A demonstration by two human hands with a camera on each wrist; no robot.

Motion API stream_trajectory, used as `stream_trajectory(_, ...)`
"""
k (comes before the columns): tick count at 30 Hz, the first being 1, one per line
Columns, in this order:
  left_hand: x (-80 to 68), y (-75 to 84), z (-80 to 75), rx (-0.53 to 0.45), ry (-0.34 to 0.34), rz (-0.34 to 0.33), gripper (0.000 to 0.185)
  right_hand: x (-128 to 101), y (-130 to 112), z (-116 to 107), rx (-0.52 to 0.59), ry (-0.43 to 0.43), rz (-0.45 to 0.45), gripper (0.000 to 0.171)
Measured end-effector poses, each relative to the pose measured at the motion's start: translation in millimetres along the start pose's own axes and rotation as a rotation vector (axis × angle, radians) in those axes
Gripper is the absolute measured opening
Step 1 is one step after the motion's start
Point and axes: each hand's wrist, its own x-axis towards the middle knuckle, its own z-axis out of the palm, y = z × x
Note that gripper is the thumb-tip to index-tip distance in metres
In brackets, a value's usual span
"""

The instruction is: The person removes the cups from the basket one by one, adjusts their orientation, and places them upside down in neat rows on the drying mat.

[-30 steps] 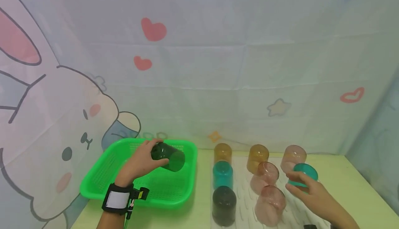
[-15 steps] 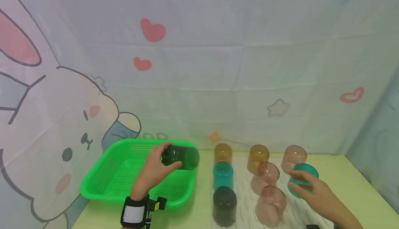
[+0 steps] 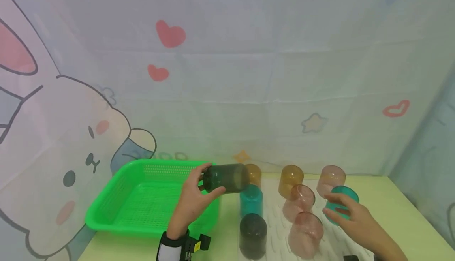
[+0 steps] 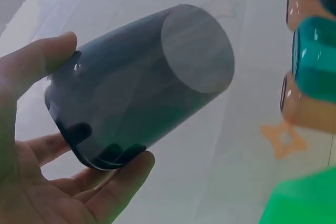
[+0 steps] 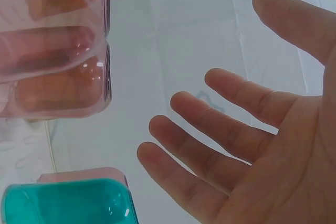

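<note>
In the head view my left hand (image 3: 193, 199) holds a dark grey see-through cup (image 3: 227, 178) on its side, over the right edge of the green basket. Its mouth points right; the left wrist view shows thumb and fingers around the closed end of the cup (image 4: 136, 82). My right hand (image 3: 355, 215) hovers by a teal cup (image 3: 346, 193) at the right. In the right wrist view the fingers of this hand (image 5: 247, 140) are spread and nothing is between them; the teal cup (image 5: 73, 203) stands apart from them.
A green plastic basket (image 3: 96, 215) sits at left. Upside-down cups stand on a white ribbed mat (image 3: 275, 229): amber (image 3: 291, 176), teal (image 3: 251, 201), dark grey (image 3: 253, 235) and several pink (image 3: 305, 233). A printed cloth (image 3: 227, 75) hangs behind the yellow table (image 3: 384, 198).
My left hand has carried the dark grey cup rightward from above the basket to its right edge, turning it nearly level. The right hand stays almost still beside the teal cup.
</note>
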Motion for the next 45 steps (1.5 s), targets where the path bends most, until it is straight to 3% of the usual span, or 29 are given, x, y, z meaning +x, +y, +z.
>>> stream_trajectory(8, -3.3, 18.0, 22.2, -0.062, -0.075, 0.064, 0.065, 1, -15, 1, 0.001, 0.016, -0.035, 0.046)
stream_trajectory(12, -6.0, 24.4, 32.0, -0.068, -0.083, 0.095, 0.063, -1, -24, 5, 0.013, 0.067, -0.127, 0.052)
stream_trajectory(24, -9.1, 32.4, 69.5, -0.207, -0.201, 0.064, 0.063, -2, -60, 21, -0.052, 0.134, -0.207, 0.067)
stream_trajectory(27, -10.8, 34.0, 73.9, -0.237, -0.226, 0.029, 0.062, -1, -65, 28, -0.067, 0.166, -0.299, 0.078)
stream_trajectory(33, -14.5, 37.2, 78.4, -0.268, -0.264, -0.025, 0.062, 1, -75, 41, -0.146, 0.248, -0.528, 0.077)
stream_trajectory(39, -18.3, 42.8, 82.9, -0.223, -0.281, -0.052, 0.064, 2, -84, 44, -0.200, 0.261, -0.616, 0.071)
stream_trajectory(45, -22.7, 45.7, 91.1, -0.180, -0.265, -0.011, 0.061, 0, -83, 45, -0.215, 0.222, -0.652, 0.071)
